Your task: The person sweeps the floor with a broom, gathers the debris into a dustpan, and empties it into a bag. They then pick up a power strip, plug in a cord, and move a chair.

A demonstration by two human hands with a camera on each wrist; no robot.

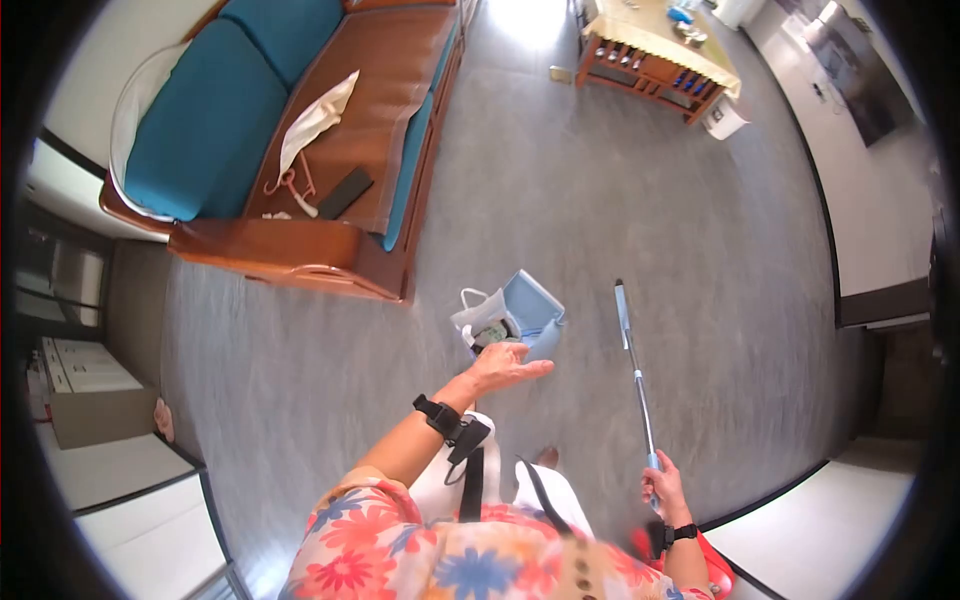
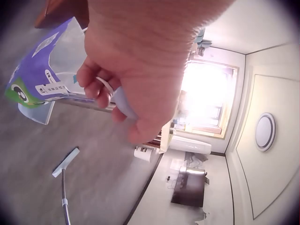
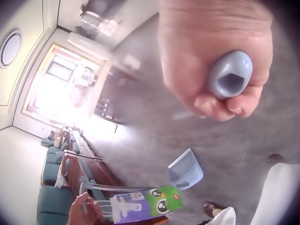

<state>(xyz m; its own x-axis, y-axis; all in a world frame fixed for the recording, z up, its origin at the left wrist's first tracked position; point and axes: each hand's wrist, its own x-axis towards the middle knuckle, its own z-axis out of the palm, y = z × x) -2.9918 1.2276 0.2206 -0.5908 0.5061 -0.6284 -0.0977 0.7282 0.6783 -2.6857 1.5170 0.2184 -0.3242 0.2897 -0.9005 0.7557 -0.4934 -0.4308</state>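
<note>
My left hand (image 1: 497, 367) curls round the light blue handle (image 2: 124, 102) of a long-handled dustpan and the thin white strap of a bag. The dustpan (image 3: 186, 169) is light blue and lies low over the floor, its pole running back to my hand in the right wrist view. Beside that pole hangs the purple and green bag (image 2: 40, 70), printed with big cartoon eyes; its inside shows in the head view. My right hand (image 1: 665, 485) grips the light blue end of a broom (image 1: 641, 400). The broom's narrow head (image 2: 65, 161) is on the floor ahead.
A wooden sofa (image 1: 290, 250) with teal cushions stands at left, bearing a white cloth, a pink hanger and a dark flat object. Farther off are a wooden table (image 1: 655, 70) and a white bin (image 1: 725, 118). White cabinets (image 1: 140, 520) line the lower left.
</note>
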